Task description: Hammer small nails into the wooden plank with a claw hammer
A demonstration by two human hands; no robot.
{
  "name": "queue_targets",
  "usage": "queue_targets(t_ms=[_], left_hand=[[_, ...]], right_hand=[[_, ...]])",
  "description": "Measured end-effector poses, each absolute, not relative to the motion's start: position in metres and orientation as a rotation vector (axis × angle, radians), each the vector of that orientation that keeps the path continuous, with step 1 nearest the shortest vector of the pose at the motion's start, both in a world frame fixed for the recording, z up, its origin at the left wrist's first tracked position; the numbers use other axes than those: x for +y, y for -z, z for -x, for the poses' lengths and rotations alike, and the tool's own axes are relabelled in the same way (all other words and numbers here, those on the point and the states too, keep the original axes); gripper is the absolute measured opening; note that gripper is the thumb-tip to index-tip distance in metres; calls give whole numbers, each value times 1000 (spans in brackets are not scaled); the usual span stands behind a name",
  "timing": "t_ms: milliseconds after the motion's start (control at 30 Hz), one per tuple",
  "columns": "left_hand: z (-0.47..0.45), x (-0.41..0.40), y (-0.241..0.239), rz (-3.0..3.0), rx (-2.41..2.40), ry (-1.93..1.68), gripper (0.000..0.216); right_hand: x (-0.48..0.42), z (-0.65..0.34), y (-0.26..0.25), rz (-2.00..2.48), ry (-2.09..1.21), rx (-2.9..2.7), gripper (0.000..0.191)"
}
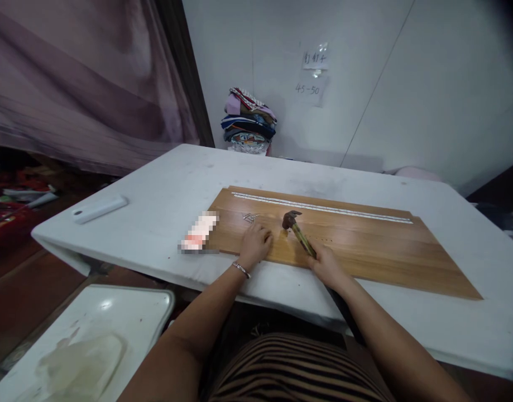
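Observation:
My right hand (pixel 326 267) is wrapped around the handle of a claw hammer (pixel 300 237). The hammer's rusty head is low over a brown wooden board (pixel 386 254), and its black grip runs back beneath my forearm. My left hand (pixel 255 244) rests on the board near its front edge, fingers loosely bent and slightly apart, with nothing visible in them. Just beyond those fingertips lie several loose nails (pixel 250 217). A row of small dark dots (pixel 321 239) marks the board right of the hammer head; whether they are nail heads or holes is too small to tell.
Two white measuring strips (pixel 323 207) lie along the board's far side. On the white table (pixel 156 184) are a blurred-out phone-like item (pixel 201 230) and a white handle-shaped object (pixel 100 210). Folded clothes (pixel 250 120) are stacked behind. A white stool (pixel 143 312) stands at lower left.

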State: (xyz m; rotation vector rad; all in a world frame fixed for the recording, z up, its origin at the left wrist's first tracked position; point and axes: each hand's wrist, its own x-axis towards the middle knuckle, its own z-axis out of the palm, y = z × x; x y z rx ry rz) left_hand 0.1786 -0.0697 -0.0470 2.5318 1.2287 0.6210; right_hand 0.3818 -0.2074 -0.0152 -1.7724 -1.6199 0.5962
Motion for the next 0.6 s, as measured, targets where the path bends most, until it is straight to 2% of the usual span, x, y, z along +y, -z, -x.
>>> queue_targets(t_ms=[267,600], left_hand=[[-179,-71,48,-2521,1252,-618,18],[-156,-44,57,-2021,1438,-873,19]], right_hand=[[-208,-382,14,1727,-624,-1559,59],[-223,-414,13,1825,-393,-1455,39]])
